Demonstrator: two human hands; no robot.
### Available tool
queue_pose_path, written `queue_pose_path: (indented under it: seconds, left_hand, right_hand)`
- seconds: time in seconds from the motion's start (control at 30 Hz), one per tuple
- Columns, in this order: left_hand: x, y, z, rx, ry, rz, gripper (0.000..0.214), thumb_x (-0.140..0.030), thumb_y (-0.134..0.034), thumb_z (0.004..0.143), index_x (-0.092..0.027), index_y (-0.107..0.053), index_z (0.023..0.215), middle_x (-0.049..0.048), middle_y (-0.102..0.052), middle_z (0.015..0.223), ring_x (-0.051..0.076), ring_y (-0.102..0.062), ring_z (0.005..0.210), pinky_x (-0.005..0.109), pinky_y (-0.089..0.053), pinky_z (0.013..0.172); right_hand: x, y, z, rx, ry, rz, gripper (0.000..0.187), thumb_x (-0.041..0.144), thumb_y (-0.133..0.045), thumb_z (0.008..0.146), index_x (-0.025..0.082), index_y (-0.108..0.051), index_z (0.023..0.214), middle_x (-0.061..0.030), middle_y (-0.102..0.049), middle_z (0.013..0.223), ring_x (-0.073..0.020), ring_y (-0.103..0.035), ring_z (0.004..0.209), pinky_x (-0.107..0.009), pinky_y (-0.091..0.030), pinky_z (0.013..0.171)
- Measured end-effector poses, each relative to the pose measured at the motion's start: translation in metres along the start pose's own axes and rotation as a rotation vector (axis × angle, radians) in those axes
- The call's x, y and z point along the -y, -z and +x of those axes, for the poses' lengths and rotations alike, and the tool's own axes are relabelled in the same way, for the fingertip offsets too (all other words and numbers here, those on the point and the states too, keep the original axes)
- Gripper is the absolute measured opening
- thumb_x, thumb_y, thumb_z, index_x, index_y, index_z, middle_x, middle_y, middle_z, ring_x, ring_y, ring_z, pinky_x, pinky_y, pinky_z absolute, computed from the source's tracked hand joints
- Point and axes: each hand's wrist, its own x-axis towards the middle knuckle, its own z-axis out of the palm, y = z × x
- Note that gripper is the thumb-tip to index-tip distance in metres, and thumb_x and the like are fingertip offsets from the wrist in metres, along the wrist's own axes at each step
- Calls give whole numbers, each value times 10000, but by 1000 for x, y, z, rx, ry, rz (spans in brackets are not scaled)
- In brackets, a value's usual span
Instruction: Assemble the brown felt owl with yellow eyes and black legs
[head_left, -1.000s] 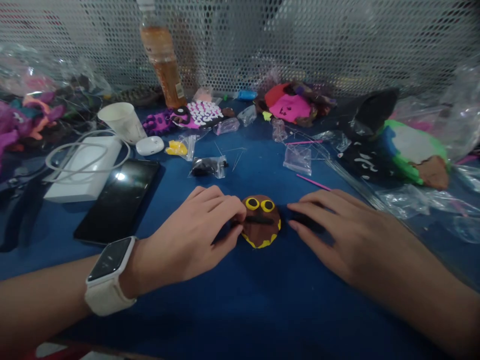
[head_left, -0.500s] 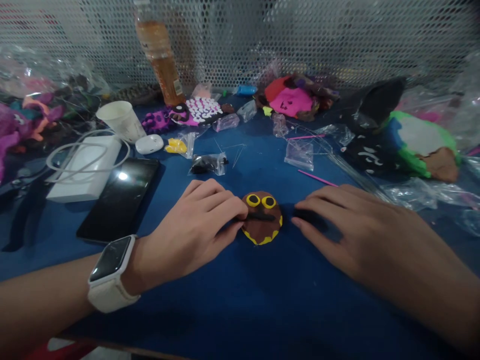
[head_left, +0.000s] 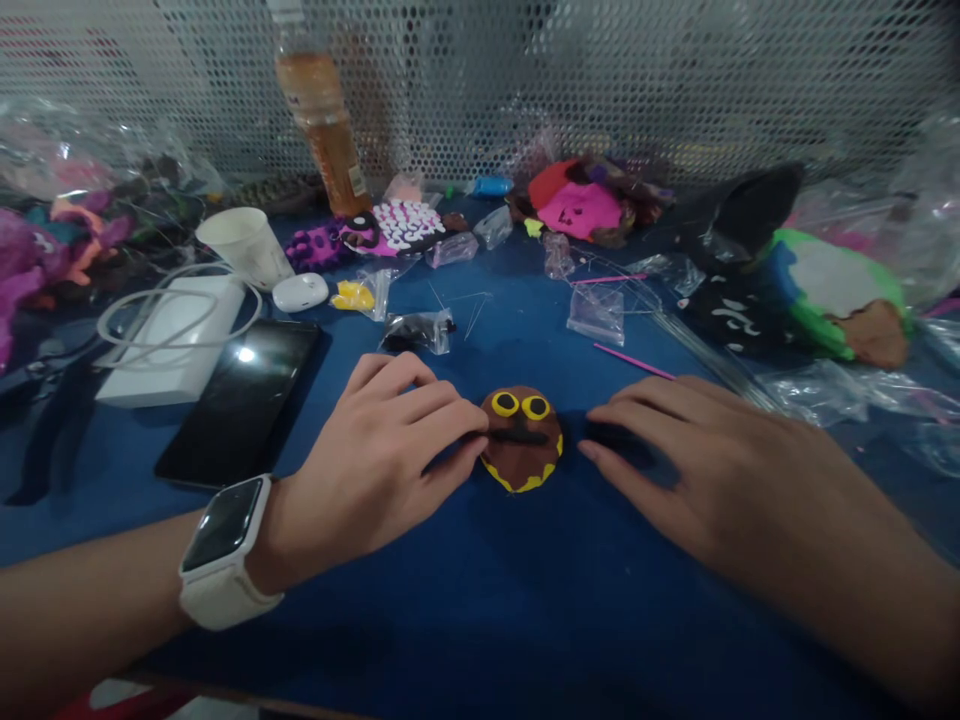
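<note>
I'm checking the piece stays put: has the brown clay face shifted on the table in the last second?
No. The brown clay face sits at the same spot below the small black-filled bag and right of the phone as before.

Dim, perhaps soft; stretched edges

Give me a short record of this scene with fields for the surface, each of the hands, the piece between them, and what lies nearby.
Surface: blue table
Left hand: left hand, white watch on the wrist, fingertips at the left edge of the brown clay face, by its black strip
Right hand: right hand, flat, fingers over a black lump
Piece: yellow ringed eyes, yellow scalloped lower rim
Nearby: phone, paper cup, bottle
</note>
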Motion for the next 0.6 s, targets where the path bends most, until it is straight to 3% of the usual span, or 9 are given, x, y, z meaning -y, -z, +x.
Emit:
queue_pose_path:
  seconds: [0.13,0.27,0.43,0.6]
  left_hand:
    - [1,1,0,-15,10,36,47,-229,-640,1026,-235,-686,1032,-6,-753,926,220,-588,916,404,-386,806]
    - [2,3,1,8,-1,68,85,-251,-612,1048,-233,-695,1044,13,-754,925,222,-580,916,411,-382,811]
    - [4,4,1,16,-19,94,132,-253,-585,1061,-220,-708,1025,25,-765,940,238,-587,958,427,-381,846]
    - [8,-1,2,39,92,2,108,-278,-615,1051,-240,-712,1023,-9,-757,944,218,-583,923,398,-370,811]
  right_hand:
    - [0,1,-1,-11,-6,-9,299,432,-522,1044,221,-723,1112,-78,-766,1073,-261,-711,849,-389,-508,640]
    - [2,4,-3,-3,21,-18,297,422,-525,1037,213,-724,1104,-85,-771,1039,-283,-716,855,-460,-549,756]
    - [5,4,-3,-11,1,-37,275,410,-533,1025,218,-722,1077,-93,-773,1026,-285,-716,813,-428,-514,641]
    - [3,3,-1,-3,35,-34,250,357,-506,1053,221,-715,1046,-81,-766,1017,-272,-718,826,-435,-538,704]
